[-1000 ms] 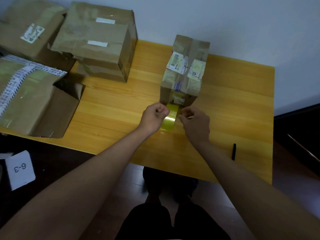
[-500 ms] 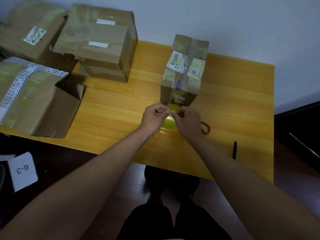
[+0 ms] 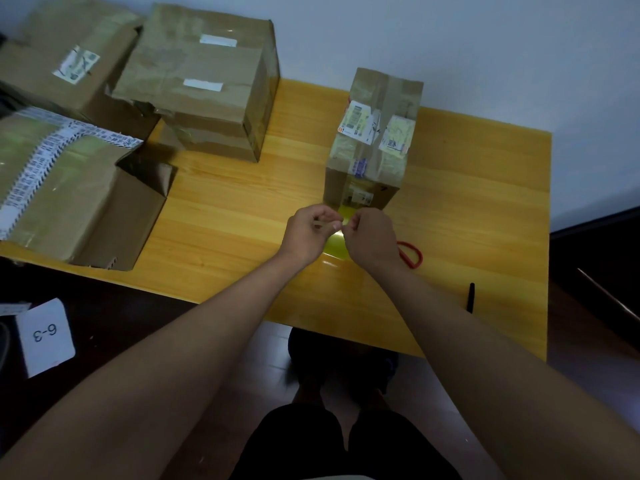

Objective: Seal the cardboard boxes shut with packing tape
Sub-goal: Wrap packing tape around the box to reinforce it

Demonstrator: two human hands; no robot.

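Left hand [image 3: 310,233] and right hand [image 3: 369,237] both pinch the yellowish translucent packing-tape strip [image 3: 335,249], apparently to tear it, just before the small brown cardboard box [image 3: 372,147].

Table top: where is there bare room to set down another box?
Bare wood lies right of the tall box, out to the table edge, and between that box and the big box. The left end is crowded with boxes; hands, tape and a red loop fill the front middle.
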